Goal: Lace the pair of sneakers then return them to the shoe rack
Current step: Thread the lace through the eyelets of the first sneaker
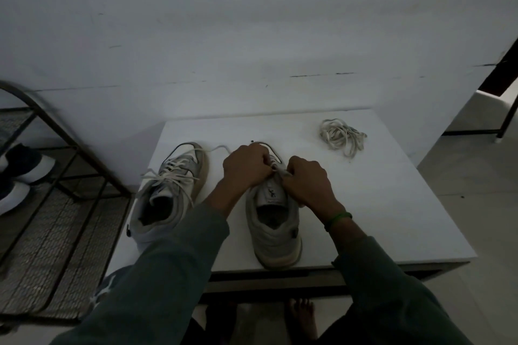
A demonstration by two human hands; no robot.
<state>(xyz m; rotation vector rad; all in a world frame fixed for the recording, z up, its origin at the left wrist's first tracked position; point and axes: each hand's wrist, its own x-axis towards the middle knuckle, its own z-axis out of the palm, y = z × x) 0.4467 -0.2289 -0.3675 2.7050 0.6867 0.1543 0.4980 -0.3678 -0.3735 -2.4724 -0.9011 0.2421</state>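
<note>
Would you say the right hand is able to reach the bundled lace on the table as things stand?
Probably yes: the right hand has only bare table between it and the bundled lace, though it must first release the sneaker lace it pinches.

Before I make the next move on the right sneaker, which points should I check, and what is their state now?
1. Grip: ok; left hand and right hand pinch the lace end over the right sneaker.
2. Right sneaker's eyelets filled: cannot tell; the hands cover them.
3. Left sneaker threaded: ok; ends hang loose.
4. Lace bundle out of the way: ok; lies apart on the table.
5. Shoe rack has room: cannot tell.
</note>
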